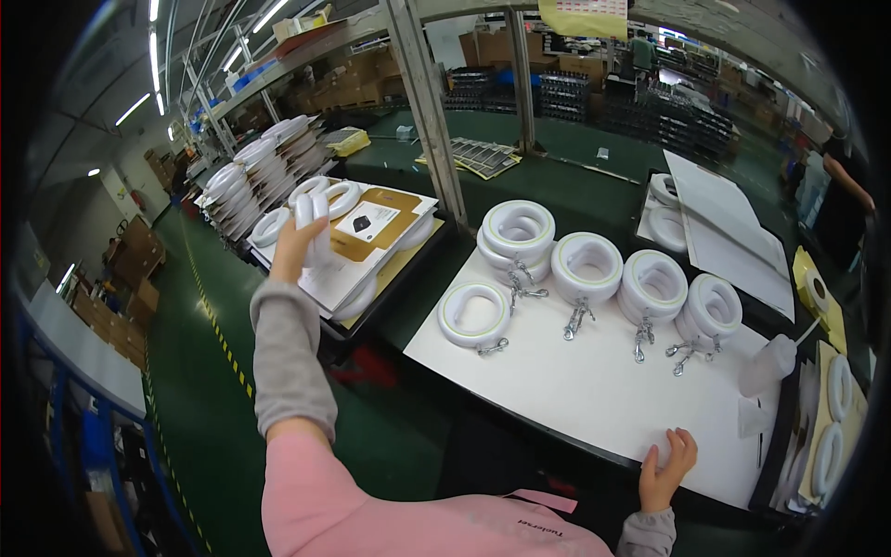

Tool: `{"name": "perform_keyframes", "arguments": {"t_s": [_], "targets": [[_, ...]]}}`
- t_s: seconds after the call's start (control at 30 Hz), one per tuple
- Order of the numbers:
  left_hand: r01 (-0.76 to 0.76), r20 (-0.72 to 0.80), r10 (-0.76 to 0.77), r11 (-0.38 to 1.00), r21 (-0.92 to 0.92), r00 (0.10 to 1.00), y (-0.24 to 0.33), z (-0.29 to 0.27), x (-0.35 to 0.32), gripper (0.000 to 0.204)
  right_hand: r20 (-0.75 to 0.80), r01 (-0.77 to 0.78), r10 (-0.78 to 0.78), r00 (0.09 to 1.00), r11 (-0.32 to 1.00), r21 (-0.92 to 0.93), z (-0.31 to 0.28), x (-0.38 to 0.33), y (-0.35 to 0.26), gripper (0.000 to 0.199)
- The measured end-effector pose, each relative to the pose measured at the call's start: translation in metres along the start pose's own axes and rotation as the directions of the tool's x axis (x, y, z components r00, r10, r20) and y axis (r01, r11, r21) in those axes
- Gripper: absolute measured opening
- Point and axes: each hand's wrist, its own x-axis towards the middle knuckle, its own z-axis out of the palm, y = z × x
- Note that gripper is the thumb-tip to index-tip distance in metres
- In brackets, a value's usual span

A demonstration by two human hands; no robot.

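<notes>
My left hand (293,249) reaches out over a stack of cards and sheets at the left, its fingers closed round a white coil (319,247). More white rings (270,226) lie beside it on the top sheet, around a brown card with a printed label (368,221). My right hand (665,472) rests at the near edge of the white work surface (566,385), fingers apart and holding nothing. Beyond it stand several stacks of white coiled tubes with metal clips (587,267). A single coil (473,314) lies at the left, its clip (494,347) toward me.
A translucent bottle (767,366) stands at the right, near a small white packet (753,418) and a dark pen. White boards (729,237) lean at the far right. A metal post (425,111) rises between the left stack and the table. Tall layered piles (251,176) stand behind at left.
</notes>
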Motion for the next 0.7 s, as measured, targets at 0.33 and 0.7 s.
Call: {"name": "perform_keyframes", "arguments": {"t_s": [0.33, 0.7], "targets": [[0.276, 0.588, 0.386, 0.616, -0.738, 0.711, 0.006, 0.207, -0.293, 0.068, 0.736, -0.769, -0.224, 0.639, -0.192, 0.609, 0.013, 0.065, -0.114, 0.055], [0.568, 0.855, 0.476, 0.769, -0.293, -0.203, 0.064, 0.287, -0.342, 0.061, 0.18, 0.069, -0.331, 0.926, 0.619, 0.783, -0.038, 0.091, -0.023, 0.046]]}}
